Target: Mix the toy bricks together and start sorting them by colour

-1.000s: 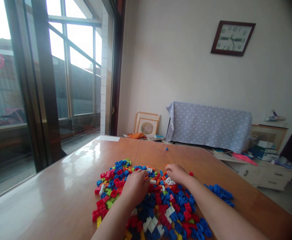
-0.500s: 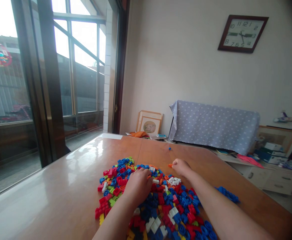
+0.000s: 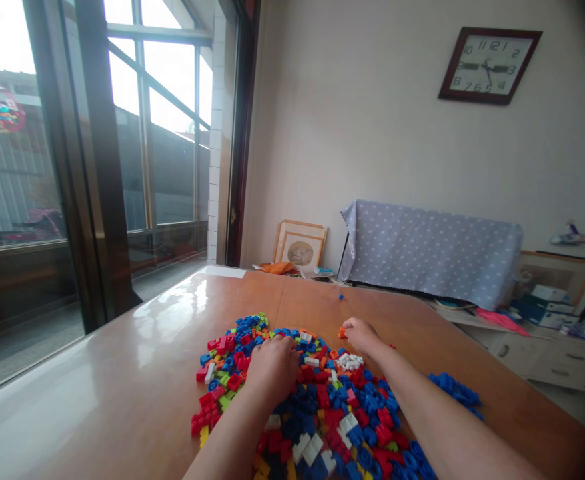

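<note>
A large pile of toy building bricks in red, blue, white, green, orange and yellow covers the middle of the wooden table. My left hand rests over the pile's left part, back upward and fingers curled down among the bricks. Its fingertips are hidden, so what they grip does not show. Beyond the pile's far right edge, my right hand pinches an orange brick close to the tabletop. A small cluster of white bricks lies just nearer than that hand.
A separate group of blue bricks lies right of my right forearm. One small blue brick sits near the far edge of the table. Behind stand a cloth-covered object and framed pictures. Glass doors are at the left.
My left hand has shifted slightly left over the pile. My right hand stays nearly in place, and more of the orange brick shows at its fingertips.
</note>
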Demonstrator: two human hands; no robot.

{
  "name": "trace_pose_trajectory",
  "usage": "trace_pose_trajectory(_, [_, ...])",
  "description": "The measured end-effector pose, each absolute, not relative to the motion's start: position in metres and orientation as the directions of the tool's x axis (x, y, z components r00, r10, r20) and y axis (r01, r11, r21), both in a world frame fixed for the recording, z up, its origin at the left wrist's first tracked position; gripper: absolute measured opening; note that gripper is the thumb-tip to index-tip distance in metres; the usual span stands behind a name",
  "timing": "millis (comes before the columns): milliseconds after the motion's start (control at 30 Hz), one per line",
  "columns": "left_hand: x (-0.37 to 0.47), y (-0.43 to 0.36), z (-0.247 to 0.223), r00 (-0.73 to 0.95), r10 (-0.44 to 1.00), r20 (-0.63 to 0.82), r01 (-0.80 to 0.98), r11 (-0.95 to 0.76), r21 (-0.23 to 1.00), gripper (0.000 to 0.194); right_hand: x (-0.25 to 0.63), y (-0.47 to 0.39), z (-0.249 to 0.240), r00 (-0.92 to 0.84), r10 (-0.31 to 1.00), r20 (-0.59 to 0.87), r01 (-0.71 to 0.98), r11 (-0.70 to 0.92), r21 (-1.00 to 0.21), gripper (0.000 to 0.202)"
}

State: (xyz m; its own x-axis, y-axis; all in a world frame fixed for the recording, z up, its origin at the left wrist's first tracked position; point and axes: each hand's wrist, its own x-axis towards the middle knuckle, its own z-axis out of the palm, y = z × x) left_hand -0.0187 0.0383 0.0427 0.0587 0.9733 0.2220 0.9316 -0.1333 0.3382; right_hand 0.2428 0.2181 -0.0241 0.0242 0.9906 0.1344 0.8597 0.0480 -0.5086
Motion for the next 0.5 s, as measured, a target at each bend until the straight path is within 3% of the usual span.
trace_pose_trajectory(200, [-0.019, 0.036, 0.043, 0.061, 0.984, 0.166, 0.944, -0.111, 0.309, 0.024, 0.229, 0.207, -0.016, -0.047, 0.987, 0.157, 0.860, 0.120, -0.496, 0.029])
trace_pose_trajectory(500, [-0.021, 0.037, 0.038, 0.103, 0.977, 0.186, 0.944, -0.155, 0.290, 0.020, 0.171, 0.164, 0.007, -0.431, 0.894, 0.121, 0.773, 0.435, -0.463, 0.021])
